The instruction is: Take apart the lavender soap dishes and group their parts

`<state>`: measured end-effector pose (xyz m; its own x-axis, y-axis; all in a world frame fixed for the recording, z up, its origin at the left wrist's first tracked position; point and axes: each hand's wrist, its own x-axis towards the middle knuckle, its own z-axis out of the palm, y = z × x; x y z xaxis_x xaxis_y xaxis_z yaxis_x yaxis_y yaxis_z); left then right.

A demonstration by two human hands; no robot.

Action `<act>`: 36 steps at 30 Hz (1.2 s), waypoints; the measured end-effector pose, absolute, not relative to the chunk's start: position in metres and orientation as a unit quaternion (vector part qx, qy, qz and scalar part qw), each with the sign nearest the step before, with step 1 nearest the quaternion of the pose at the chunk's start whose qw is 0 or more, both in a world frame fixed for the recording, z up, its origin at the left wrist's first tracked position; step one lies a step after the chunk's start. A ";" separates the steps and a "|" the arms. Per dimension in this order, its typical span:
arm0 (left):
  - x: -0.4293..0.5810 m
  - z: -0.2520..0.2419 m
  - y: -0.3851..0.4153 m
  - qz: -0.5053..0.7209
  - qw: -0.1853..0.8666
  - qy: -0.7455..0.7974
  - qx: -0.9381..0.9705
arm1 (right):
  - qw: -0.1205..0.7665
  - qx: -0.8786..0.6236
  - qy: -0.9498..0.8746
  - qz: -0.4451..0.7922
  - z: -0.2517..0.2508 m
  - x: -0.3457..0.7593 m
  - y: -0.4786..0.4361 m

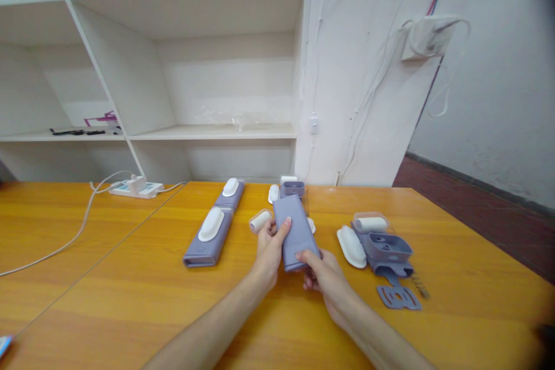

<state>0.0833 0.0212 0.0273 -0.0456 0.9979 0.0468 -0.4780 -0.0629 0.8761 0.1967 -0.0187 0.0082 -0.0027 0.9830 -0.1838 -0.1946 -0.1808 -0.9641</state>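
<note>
Both my hands hold a flat grey-lavender case (296,230) over the middle of the wooden table (130,295). My left hand (269,250) grips its left edge, thumb on top. Around the case's near end my right hand (323,277) has its fingers wrapped. Just left of my left hand lies a small clear tube with a white roll (260,221). Behind the case stands a small lavender holder (292,188) with white pieces beside it.
Two assembled lavender cases with white oval caps (215,225) lie to the left. On the right sit a white oval cap (351,246), a lavender tray (384,245), a clear tube (370,223), a flat lavender plate (399,296) and a spring (419,285). A white power strip (135,188) and cable rest far left. White shelves stand behind.
</note>
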 end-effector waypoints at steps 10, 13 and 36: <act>0.084 0.034 0.025 0.647 0.593 0.311 0.366 | 0.514 -0.477 -0.360 0.615 0.015 0.199 -0.020; 0.078 0.040 0.032 0.658 0.574 0.331 0.356 | 0.518 -0.486 -0.354 0.609 0.014 0.197 -0.020; 0.007 0.063 0.082 0.790 0.444 0.352 0.234 | 0.592 -0.456 -0.531 0.399 0.009 0.209 -0.041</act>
